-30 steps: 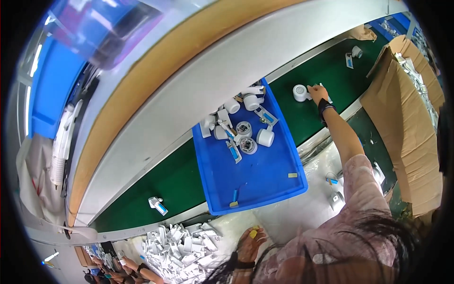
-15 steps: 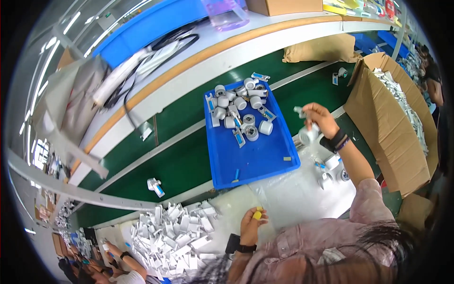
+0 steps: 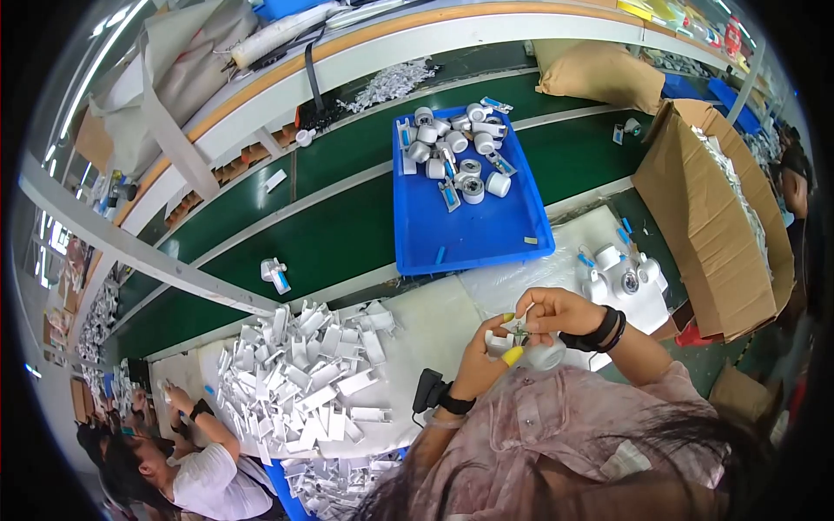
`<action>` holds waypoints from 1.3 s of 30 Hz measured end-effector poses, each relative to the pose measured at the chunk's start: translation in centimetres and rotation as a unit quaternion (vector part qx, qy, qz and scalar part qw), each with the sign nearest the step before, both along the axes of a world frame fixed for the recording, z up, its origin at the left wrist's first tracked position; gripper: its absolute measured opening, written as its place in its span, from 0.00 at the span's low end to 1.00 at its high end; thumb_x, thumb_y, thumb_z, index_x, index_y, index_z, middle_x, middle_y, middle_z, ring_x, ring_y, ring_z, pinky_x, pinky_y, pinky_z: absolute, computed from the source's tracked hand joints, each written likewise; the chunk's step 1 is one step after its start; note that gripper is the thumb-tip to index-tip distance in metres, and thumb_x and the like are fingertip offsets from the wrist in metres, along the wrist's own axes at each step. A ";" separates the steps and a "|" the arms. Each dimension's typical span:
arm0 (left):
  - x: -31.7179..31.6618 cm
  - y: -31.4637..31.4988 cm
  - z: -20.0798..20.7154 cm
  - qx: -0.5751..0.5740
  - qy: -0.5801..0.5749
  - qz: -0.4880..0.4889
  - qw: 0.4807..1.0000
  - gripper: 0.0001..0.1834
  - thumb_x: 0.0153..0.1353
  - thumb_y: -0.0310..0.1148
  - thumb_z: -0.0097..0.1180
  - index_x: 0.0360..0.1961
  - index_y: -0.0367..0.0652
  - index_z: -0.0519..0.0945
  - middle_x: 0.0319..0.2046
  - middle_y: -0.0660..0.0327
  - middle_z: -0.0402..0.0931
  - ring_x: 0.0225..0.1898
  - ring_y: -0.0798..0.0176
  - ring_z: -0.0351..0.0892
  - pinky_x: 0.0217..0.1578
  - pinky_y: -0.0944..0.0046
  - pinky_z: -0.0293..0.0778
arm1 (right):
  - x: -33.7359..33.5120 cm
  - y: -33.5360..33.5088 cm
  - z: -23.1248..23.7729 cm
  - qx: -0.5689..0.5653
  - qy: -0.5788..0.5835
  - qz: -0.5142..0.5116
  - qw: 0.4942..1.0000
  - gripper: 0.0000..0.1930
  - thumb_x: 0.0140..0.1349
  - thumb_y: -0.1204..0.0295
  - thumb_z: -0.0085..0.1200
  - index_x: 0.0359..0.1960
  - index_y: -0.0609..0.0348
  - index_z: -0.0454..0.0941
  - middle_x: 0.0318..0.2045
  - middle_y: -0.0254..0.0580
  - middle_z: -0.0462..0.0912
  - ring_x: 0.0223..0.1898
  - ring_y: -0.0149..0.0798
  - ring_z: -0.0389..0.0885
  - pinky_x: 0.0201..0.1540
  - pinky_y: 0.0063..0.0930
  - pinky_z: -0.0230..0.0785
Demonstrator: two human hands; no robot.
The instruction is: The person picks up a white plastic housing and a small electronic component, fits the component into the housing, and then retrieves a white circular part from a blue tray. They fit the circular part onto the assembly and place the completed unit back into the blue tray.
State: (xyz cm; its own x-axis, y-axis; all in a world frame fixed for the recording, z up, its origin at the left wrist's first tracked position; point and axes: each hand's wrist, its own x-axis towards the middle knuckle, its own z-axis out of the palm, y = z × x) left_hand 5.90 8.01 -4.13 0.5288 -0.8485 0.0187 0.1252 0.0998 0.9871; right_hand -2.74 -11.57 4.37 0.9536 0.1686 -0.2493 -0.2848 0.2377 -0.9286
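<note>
My left hand (image 3: 483, 363) and my right hand (image 3: 560, 314) meet close in front of my body. Yellow finger covers (image 3: 513, 355) sit on my left fingertips, which are closed on a small white plastic part (image 3: 498, 344). Just below my right fingers hangs a white round housing (image 3: 546, 355), held in that hand. The right fingertips pinch near the left ones; the small bits between them are too fine to make out. To the right, more white round housings (image 3: 629, 281) and small blue pieces lie on the work surface.
A blue tray (image 3: 473, 249) holding several round white housings stands beyond my hands. On the left lies a big heap of white plastic pieces (image 3: 304, 373). A cardboard box (image 3: 708, 230) full of white parts stands right. Another person (image 3: 204, 469) works at the far left.
My right hand has come in from the right with the white housing and joined my left hand, which has moved up and right. The view has shifted, showing the tray higher.
</note>
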 end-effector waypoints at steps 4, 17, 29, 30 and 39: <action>0.5 1.2 1.7 0.009 -0.052 -0.012 0.999 0.34 0.53 0.24 0.62 0.61 0.43 0.61 0.37 0.66 0.69 0.36 0.72 0.71 0.39 0.70 0.72 | -0.5 -0.9 -0.8 -0.008 0.010 0.075 0.997 0.10 0.66 0.74 0.51 0.47 0.61 0.72 0.26 0.37 0.82 0.25 0.27 0.79 0.30 0.21 0.70; -1.9 0.1 2.9 -0.008 0.146 0.060 0.987 0.18 0.71 0.39 0.41 0.55 0.37 0.67 0.36 0.58 0.73 0.28 0.68 0.74 0.33 0.67 0.74 | -2.3 3.5 -2.0 -0.638 -0.342 -0.202 0.660 0.05 0.53 0.74 0.62 0.31 0.54 0.78 0.21 0.32 0.78 0.25 0.36 0.76 0.51 0.37 0.67; -3.5 1.3 3.2 -0.047 0.216 0.035 0.975 0.18 0.62 0.25 0.37 0.54 0.37 0.63 0.34 0.54 0.73 0.22 0.66 0.73 0.20 0.67 0.74 | -4.4 5.5 -3.0 -0.477 -0.345 -0.268 0.763 0.08 0.52 0.79 0.63 0.34 0.57 0.79 0.30 0.36 0.82 0.34 0.38 0.80 0.55 0.41 0.66; -3.6 1.3 3.4 -0.055 0.215 0.031 0.975 0.20 0.58 0.22 0.36 0.54 0.37 0.62 0.34 0.54 0.72 0.23 0.66 0.73 0.21 0.67 0.74 | -4.5 5.6 -2.9 -0.477 -0.359 -0.257 0.760 0.08 0.52 0.79 0.63 0.34 0.57 0.79 0.31 0.36 0.82 0.34 0.37 0.80 0.54 0.40 0.66; -4.1 1.2 5.1 -0.042 0.039 0.030 0.998 0.22 0.56 0.19 0.36 0.54 0.36 0.61 0.32 0.57 0.71 0.24 0.69 0.71 0.23 0.68 0.72 | -5.1 5.9 -2.9 -0.444 -0.370 -0.259 0.774 0.09 0.50 0.79 0.64 0.32 0.55 0.79 0.31 0.36 0.82 0.33 0.36 0.79 0.48 0.35 0.65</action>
